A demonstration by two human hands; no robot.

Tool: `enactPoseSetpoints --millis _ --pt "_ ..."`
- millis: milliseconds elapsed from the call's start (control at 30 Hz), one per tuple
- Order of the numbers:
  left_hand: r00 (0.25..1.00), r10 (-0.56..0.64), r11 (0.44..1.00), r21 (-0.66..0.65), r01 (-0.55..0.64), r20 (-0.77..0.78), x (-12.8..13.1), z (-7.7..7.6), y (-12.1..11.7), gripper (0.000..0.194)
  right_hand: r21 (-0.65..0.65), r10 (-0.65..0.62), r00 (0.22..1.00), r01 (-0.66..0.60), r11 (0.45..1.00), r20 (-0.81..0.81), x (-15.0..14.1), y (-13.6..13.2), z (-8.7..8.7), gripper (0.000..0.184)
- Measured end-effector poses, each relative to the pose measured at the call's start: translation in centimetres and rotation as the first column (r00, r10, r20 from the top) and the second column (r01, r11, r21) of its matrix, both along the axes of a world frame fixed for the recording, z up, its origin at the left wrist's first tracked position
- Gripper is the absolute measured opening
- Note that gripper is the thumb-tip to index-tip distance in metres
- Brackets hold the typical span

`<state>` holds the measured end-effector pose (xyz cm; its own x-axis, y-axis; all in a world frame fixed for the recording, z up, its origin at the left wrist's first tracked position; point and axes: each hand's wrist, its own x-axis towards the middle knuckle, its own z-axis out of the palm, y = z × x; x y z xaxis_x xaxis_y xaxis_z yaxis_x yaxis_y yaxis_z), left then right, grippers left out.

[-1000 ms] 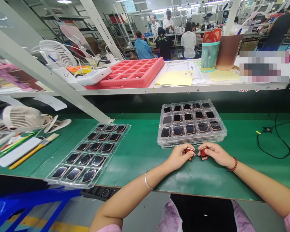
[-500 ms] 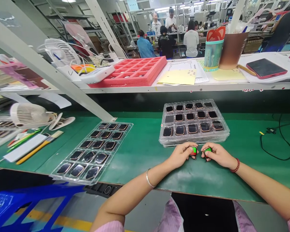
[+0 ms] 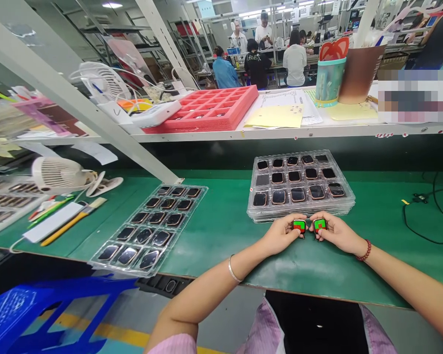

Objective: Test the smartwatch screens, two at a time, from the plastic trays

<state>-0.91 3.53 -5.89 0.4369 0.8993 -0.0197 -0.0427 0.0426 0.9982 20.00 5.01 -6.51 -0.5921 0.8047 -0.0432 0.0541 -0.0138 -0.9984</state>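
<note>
My left hand [image 3: 283,234] is closed around a small square smartwatch [image 3: 299,225] whose lit screen shows green and red. Beside it, my right hand [image 3: 335,231] grips a second smartwatch [image 3: 319,224], also lit green with red patches. Both thumbs rest at the lower part of the screens, and the hands almost touch. Just behind them lies a stack of clear plastic trays [image 3: 300,210], its top one holding rows of dark square watches. Another clear tray [image 3: 153,231], full of dark-screened watches, lies on the green bench to the left.
A slanted white post [image 3: 107,123] meets the bench behind the left tray. Overhead, a white shelf [image 3: 266,132] carries a pink foam tray [image 3: 221,105] and cups. A white fan [image 3: 57,174] lies far left, a black cable [image 3: 433,216] right, a blue stool [image 3: 25,314] below.
Both watches have turned so their screens face me more fully, and the hands have come slightly closer together. The whole view has shifted a little.
</note>
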Motion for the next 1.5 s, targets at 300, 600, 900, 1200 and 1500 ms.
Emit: enactPoseSetpoints --millis 300,600,900,1200,1500 --pt "0.989 -0.008 0.996 0.089 0.021 -0.145 -0.3 -0.5 0.1 0.029 0.044 0.012 1.0 -0.012 0.999 0.008 -0.2 -0.1 0.1 0.029" --pt "0.998 -0.03 0.998 0.052 0.033 -0.056 -0.3 -0.4 0.0 0.029 0.002 0.017 1.0 -0.017 1.0 0.014 -0.1 0.0 0.2 0.015" --pt "0.995 -0.019 0.997 0.071 0.026 -0.1 -0.3 -0.9 0.2 0.032 -0.01 0.002 1.0 -0.002 1.0 0.0 -0.1 0.0 0.4 0.02" --pt "0.998 -0.023 0.999 0.035 0.025 -0.064 -0.2 -0.3 0.2 0.04 0.025 0.018 1.0 -0.018 1.0 -0.02 0.1 0.1 -0.2 0.03" --pt "0.999 -0.027 1.0 0.005 0.027 -0.037 -0.1 0.1 0.1 0.045 0.024 0.033 0.999 -0.032 0.999 -0.015 0.2 0.3 -0.1 0.037"
